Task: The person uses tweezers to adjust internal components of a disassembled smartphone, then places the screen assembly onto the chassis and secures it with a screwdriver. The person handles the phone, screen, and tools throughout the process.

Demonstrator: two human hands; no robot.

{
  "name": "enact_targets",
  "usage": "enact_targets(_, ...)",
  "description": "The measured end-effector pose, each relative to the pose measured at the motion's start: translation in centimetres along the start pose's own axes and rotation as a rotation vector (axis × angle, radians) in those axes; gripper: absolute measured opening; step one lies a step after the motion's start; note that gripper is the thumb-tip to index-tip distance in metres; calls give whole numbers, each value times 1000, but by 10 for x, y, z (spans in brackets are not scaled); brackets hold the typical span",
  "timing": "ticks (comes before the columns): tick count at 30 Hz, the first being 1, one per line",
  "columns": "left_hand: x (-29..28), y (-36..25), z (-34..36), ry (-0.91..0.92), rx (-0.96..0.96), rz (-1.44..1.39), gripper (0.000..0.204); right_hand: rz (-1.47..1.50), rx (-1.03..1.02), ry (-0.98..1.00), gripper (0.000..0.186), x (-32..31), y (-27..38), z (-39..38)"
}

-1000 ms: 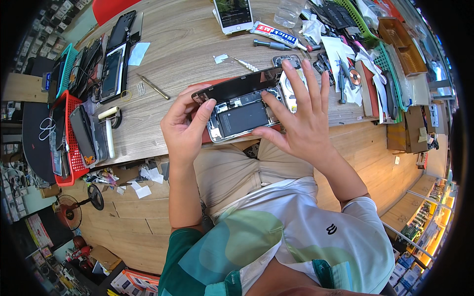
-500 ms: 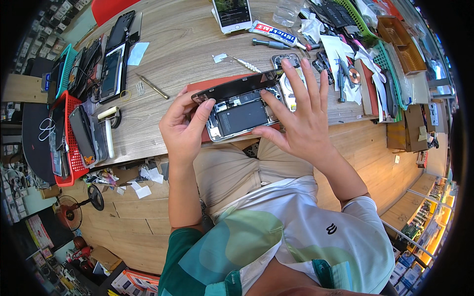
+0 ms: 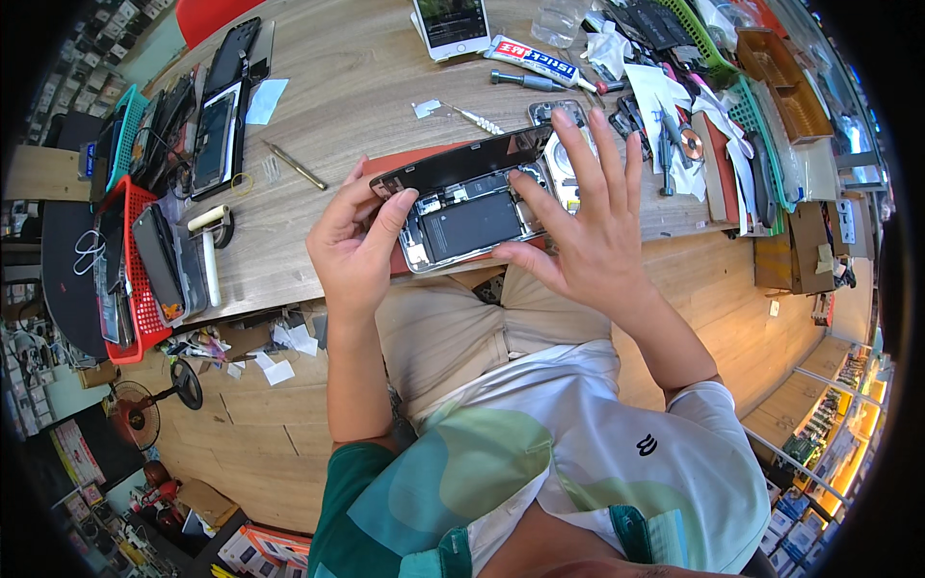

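Note:
An opened smartphone [image 3: 429, 252] lies at the near table edge, its dark battery [image 3: 474, 228] and inner parts bare. Its black screen panel [image 3: 462, 166] stands tilted up along the far side of the frame. My left hand [image 3: 352, 241] pinches the left end of that panel between thumb and fingers. With its index fingertip, my right hand [image 3: 593, 241] touches the inside of the phone near the right end. Its thumb rests by the near edge, and the other fingers are spread in the air. A reddish mat [image 3: 403, 158] shows underneath.
Beyond my right hand lies another phone housing [image 3: 561, 175]. Farther off are a tweezer-like tool [image 3: 478, 120], a glue tube [image 3: 533, 61], a screwdriver [image 3: 525, 81] and a propped white phone [image 3: 453, 29]. At left sit a pen-like tool [image 3: 295, 164], a roller [image 3: 211, 260] and a red basket [image 3: 145, 299].
The screen panel and phone have shifted very slightly, with both hands keeping nearly the same pose. Nothing was taken hold of or let go.

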State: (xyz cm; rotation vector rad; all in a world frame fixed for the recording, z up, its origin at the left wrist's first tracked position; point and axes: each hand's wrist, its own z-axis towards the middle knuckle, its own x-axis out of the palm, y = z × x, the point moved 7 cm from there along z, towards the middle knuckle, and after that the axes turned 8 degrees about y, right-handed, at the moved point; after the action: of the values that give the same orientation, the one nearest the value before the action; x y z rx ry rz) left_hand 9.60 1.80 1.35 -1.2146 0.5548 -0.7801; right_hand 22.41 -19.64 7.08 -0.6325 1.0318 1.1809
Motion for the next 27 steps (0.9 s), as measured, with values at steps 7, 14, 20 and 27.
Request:
enact_targets(7, 1, -1, 1, 17, 26, 10, 19, 1, 1, -11, 68, -1, -2, -1)
enact_targets(14, 1, -1, 0, 18, 1, 12, 19, 8, 4, 0, 68, -1, -1, -1)
enact_targets(20, 1, 0, 0, 15, -5, 0, 19, -26, 11, 70, 70, 2, -2, -2)
enact_targets(27, 1, 2, 0, 7, -26, -15, 20, -59, -2, 85, 70, 3, 0, -1)
